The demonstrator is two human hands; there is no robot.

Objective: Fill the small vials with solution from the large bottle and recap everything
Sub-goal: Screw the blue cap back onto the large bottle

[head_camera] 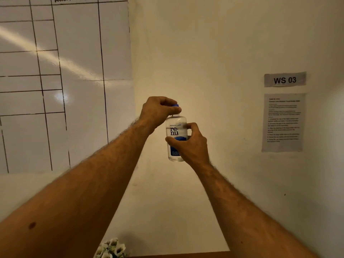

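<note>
The bottle (176, 138) is held up in the air before the wall, so a slack grip or a sudden twist could drop it or slosh solution out. The right hand (191, 144) wraps its middle; the left hand (158, 109) arches over the top, fingers pinching the blue cap (176, 105). No vials are visible.

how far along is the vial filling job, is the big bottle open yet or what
No finished step shows, and no vials are in view. In hand: the right hand grips the large bottle upright in the air, while the left hand pinches its blue cap; opening or closing, I cannot tell. Whatever filling and recapping remains cannot be judged.
</note>
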